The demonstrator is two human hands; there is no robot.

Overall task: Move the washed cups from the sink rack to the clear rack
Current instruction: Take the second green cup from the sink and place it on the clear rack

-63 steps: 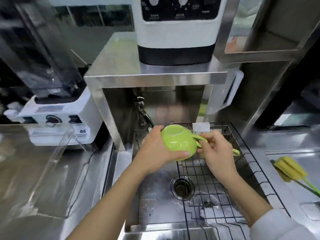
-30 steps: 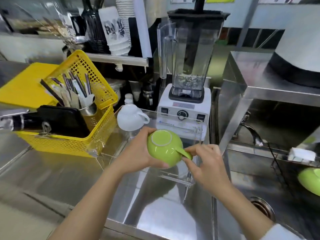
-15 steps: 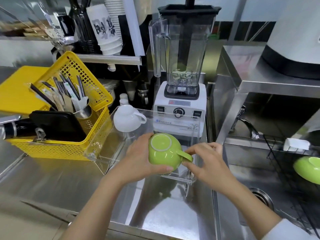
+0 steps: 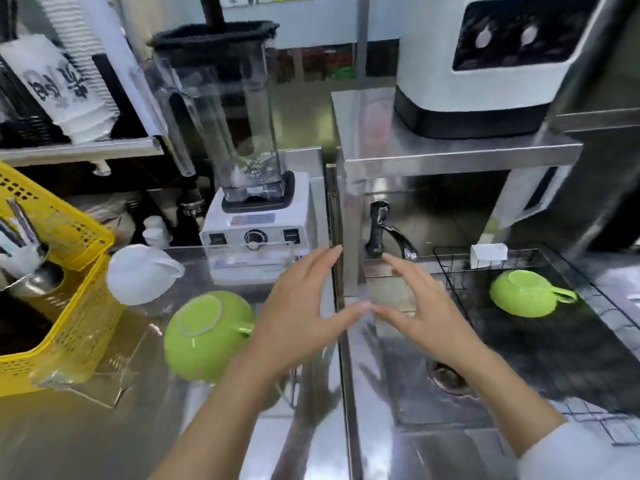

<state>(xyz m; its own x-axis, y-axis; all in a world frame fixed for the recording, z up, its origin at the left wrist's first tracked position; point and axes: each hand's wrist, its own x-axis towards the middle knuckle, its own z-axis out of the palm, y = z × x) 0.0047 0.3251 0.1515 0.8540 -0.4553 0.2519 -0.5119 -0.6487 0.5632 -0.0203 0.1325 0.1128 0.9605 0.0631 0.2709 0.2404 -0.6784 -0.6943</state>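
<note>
A green cup (image 4: 204, 336) rests upside down in the clear rack (image 4: 114, 386) on the left counter, beside an upturned white cup (image 4: 138, 271). A second green cup (image 4: 524, 293) lies upside down on the black wire sink rack (image 4: 588, 341) at the right. My left hand (image 4: 298, 320) hovers just right of the first green cup, fingers spread and holding nothing. My right hand (image 4: 419, 313) is over the sink's left edge, also spread and empty. The thumbs of both hands nearly touch.
A yellow basket (image 4: 69, 306) with utensils stands at the left. A blender (image 4: 249, 188) sits behind the clear rack. The tap (image 4: 384, 233) and drain (image 4: 450, 379) are in the sink, under a steel shelf (image 4: 450, 150) bearing a white machine (image 4: 485, 64).
Both hands let go of the green cup, which now sits upside down in the clear rack. The hands have moved right, toward the sink, and the view has swung right.
</note>
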